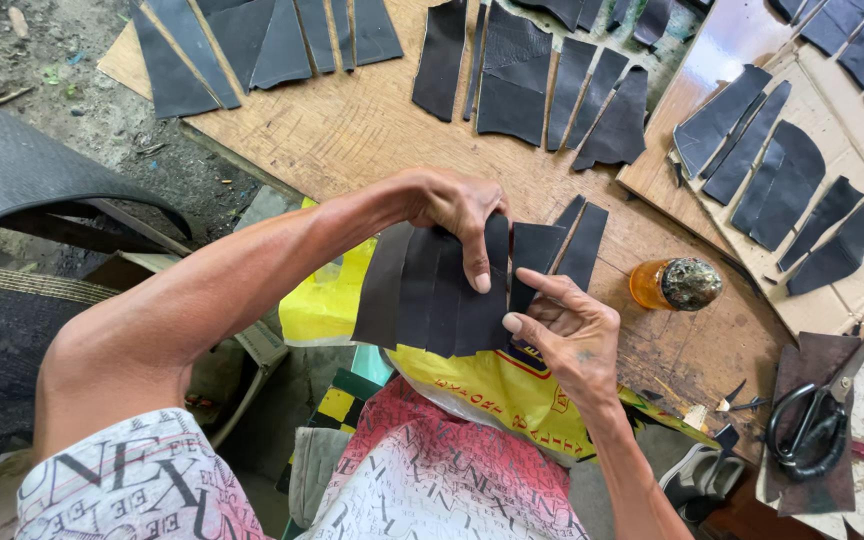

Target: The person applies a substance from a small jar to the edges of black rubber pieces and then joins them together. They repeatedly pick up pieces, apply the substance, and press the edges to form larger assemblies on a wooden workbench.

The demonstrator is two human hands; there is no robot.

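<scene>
both hands hold a fan of dark leather strips over the lap, at the edge of the wooden board.

left hand (457, 215) is closed over the top of the fanned stack of thin black leather strips (432, 290), thumb pressed down on the front, prob. so the pieces stay overlapped. right hand (567, 335) is part open, fingers pinching the stack's right edge from below, steadying it. a yellow plastic bag (492, 395) sits under it on the lap. more black cut leather pieces (512, 75) lie spread flat on the wooden board (352, 125), apart from each other. containers: small orange glass jar w/ crusted lid (674, 284), lid on, contents can't tell. black-handled scissors (812, 425) lie at right.
</scene>
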